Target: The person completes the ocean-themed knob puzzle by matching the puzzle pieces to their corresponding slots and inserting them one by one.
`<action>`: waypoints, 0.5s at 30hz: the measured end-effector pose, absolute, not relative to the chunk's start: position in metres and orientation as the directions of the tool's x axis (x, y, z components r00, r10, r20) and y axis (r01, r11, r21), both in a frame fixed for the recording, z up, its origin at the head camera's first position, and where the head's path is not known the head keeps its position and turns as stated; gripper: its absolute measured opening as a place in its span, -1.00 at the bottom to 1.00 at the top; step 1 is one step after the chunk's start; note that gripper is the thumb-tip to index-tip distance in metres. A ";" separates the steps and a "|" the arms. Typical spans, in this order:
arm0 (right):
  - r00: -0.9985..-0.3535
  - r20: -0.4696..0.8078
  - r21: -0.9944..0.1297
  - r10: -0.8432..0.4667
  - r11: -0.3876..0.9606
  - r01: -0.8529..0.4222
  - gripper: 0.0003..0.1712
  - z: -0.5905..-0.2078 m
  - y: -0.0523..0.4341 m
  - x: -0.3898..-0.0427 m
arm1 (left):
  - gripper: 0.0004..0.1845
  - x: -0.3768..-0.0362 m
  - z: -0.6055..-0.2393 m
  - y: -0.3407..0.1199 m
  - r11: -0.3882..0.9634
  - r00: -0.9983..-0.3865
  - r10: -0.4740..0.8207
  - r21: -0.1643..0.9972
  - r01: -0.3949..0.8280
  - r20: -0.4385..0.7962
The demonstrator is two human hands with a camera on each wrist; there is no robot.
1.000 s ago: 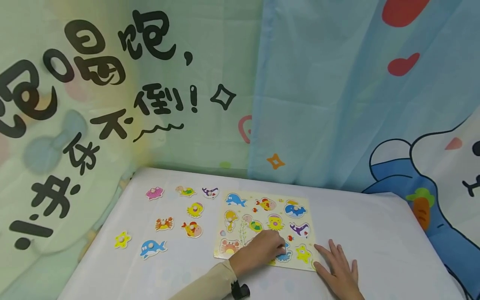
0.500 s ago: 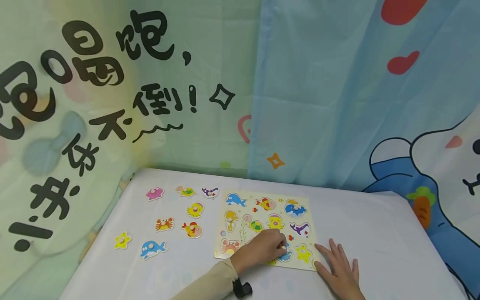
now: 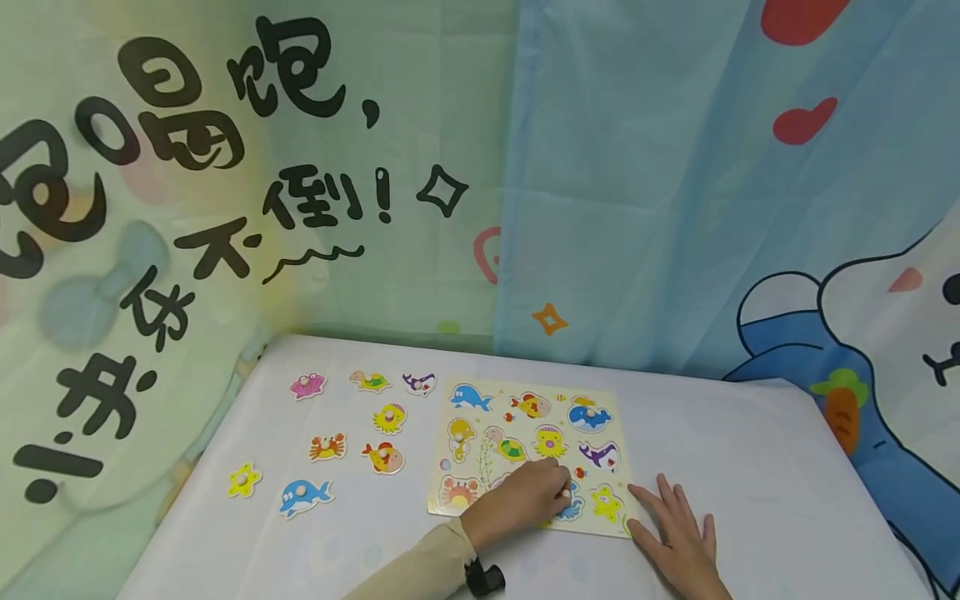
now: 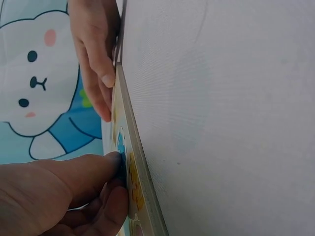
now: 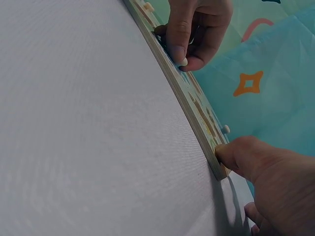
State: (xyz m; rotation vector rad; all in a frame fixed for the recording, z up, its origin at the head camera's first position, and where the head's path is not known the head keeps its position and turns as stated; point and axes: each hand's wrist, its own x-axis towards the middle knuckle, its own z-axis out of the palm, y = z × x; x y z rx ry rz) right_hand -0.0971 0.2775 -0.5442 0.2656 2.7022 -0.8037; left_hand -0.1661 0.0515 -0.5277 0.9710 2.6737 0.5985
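A pale wooden puzzle board (image 3: 498, 392) with sea-animal pictures lies on the white table (image 3: 735, 450). My left hand (image 3: 561, 493), in a beige sleeve, pinches the knob of a blue puzzle piece (image 3: 572, 508) in the board's front row. The left wrist view shows the thumb of the left hand (image 4: 115, 177) on that blue piece (image 4: 120, 147). My right hand (image 3: 663, 517) lies flat on the table with straight fingers, its thumb against the board's front right corner (image 5: 219, 169). The right wrist view shows the left hand (image 5: 189, 49) gripping at the board's edge (image 5: 197, 110).
Several loose animal pieces lie left of the board, among them a blue whale (image 3: 303, 497), a yellow star (image 3: 244, 480), a crab (image 3: 327, 447) and a pink piece (image 3: 308, 385). Printed curtains (image 3: 637, 208) hang close behind the table. The table's rounded right edge (image 3: 840, 450) is near.
The left hand's fingertips have shifted slightly on the blue piece, and its pale knob now shows between them. The right hand has stayed put.
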 end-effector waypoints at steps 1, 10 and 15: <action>-0.937 -0.339 -0.501 0.088 0.825 0.259 -0.25 -0.544 0.277 -0.097 | -0.94 -0.166 -0.527 0.051 0.694 -0.752 0.655 0.456 0.557 -0.079; -0.943 -0.322 -0.506 0.090 0.825 0.252 -0.26 -0.546 0.277 -0.097 | -0.92 -0.167 -0.527 0.049 0.684 -0.756 0.652 0.475 0.554 -0.058; -0.947 -0.308 -0.511 0.089 0.824 0.244 -0.28 -0.547 0.277 -0.095 | -0.89 -0.167 -0.531 0.051 0.686 -0.757 0.651 0.465 0.560 -0.047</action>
